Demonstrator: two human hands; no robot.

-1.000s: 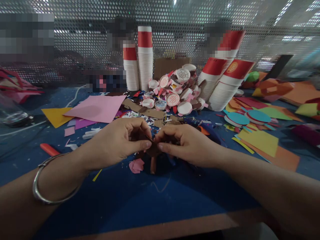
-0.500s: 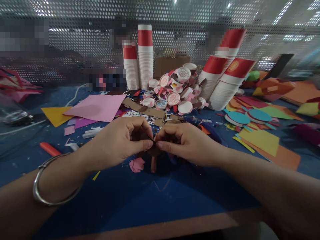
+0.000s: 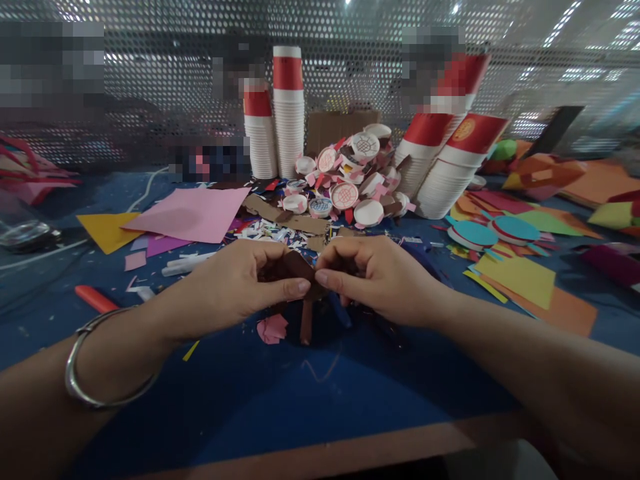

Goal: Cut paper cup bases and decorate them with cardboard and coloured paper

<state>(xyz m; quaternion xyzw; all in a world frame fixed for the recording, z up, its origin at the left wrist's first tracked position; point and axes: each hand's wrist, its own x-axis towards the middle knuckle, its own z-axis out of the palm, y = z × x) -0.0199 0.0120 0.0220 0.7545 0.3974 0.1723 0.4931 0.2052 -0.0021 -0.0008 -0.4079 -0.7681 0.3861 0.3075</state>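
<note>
Left hand (image 3: 245,283): pinching, thumb against bent fingers, around one brown piece (image 3: 296,265).
Right hand (image 3: 390,283): thumb and forefinger tips together, apparently grasping the same piece at its right side; exact contact partly hidden.
Reason for grip: probably two pinches set tip to tip to keep something so small steady.
Held piece: between both hands, over the middle of the blue surface (image 3: 250,400), nearer the near edge than the far one.
Brown strip (image 3: 306,323): one, just below the fingertips, pointing toward the near edge; joined to the held piece or separate, cannot tell.
Pink scraps (image 3: 273,329): one small clump beside the strip, toward the left edge.
Red handle (image 3: 95,299): one, farther toward the left edge.
Large pink sheet (image 3: 193,215): one, left of centre, overlapping one yellow piece (image 3: 106,231).
Turquoise-topped discs (image 3: 474,235): two, side by side toward the right edge.
White disc heap (image 3: 345,195): toward the far edge, too overlapped to count.
Cup stacks (image 3: 289,127): five; two upright left of the heap, three leaning right, probably nested to save room.
</note>
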